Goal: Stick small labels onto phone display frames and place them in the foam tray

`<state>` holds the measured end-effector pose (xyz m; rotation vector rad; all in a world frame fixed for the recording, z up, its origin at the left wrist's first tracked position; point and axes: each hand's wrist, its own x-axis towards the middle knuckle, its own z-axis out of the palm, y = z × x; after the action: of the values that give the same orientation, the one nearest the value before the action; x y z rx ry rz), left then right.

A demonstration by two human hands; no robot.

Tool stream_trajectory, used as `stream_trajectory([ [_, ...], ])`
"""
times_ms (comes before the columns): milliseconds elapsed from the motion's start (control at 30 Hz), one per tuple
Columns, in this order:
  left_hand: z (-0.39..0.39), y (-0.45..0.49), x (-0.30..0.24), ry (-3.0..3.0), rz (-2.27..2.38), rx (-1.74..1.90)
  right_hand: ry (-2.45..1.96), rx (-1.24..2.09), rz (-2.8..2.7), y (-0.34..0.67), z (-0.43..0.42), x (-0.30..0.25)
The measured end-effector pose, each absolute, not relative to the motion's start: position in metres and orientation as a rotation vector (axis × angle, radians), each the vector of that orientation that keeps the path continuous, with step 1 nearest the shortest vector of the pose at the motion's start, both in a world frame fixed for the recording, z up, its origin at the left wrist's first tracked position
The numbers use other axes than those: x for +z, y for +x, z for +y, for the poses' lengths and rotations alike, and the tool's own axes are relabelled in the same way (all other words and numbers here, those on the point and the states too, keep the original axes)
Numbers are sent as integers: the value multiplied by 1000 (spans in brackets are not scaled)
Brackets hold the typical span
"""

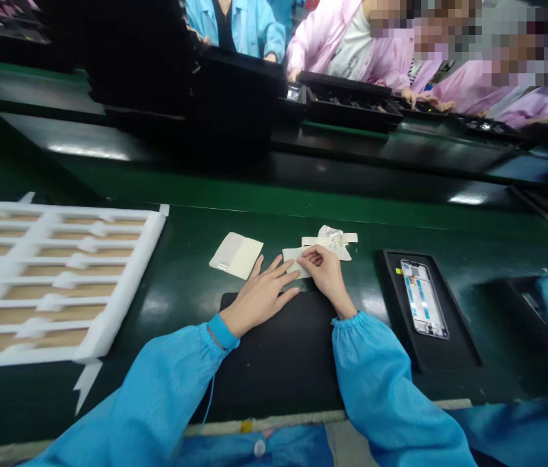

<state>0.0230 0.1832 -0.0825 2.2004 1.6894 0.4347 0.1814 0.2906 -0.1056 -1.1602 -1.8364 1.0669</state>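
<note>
Right hand (326,272): bent at the knuckles, fingertips pinching the near edge of a pale sheet (297,262); thumb and forefinger look closed on it.
Left hand (260,295): flat and relaxed, fingers spread, gripping nothing; fingertips rest at or on the sheet's left end, palm on the black mat (278,350).
Key relation: the sheet lies just ahead of both hands, between their fingertips, its long axis running left to right across the belt; the right hand is the nearer one and already on it.
Crumpled wrapping (330,237): clear film and white strips, just beyond the right hand's fingertips, touching the sheet's far side.
Folded card (236,255): beyond and slightly left of the left hand, apart from it.
Phone frame (423,298): in a black tray (453,337) to the right of the right hand, well clear of the fingers, long axis pointing away from the person.
White foam rack (122,285): far to the left of the left hand.
Other people: sleeves in pink and blue across the belt, at dark trays of their own.
</note>
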Motion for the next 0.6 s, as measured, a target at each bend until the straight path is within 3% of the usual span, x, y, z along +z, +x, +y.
stream_trajectory([
  [400, 182, 23, -86, 2208, 1709, 446, -1007, 916, -2038, 192, 277, -96],
  [600, 182, 24, -84, 2210, 1728, 480, -878, 518, -2425, 201, 260, -94],
])
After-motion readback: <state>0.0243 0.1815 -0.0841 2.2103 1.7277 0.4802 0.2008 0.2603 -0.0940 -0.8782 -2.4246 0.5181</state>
